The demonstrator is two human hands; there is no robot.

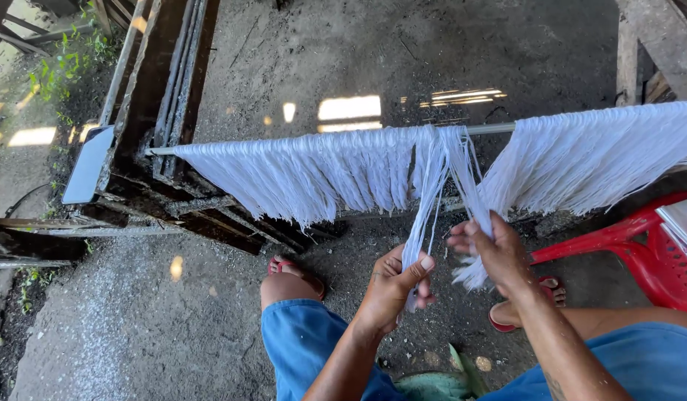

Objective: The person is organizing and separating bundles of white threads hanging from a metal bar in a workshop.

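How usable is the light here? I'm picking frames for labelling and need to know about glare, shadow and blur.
Head view: mostly even shade; sun patches burn out on the dirt floor and at the left edge; the white threads are bright but strands stay distinct; left hand and right hand are sharp; the rod bows slightly from wide-angle distortion.

Head view, steeply downward, close.

Bundles of white thread (343, 174) hanging over a thin horizontal metal rod (492, 128), dark wooden frame (161, 111) standing at its left end, red plastic chair (640, 252) sitting right, below the rod, both hands lying before it.
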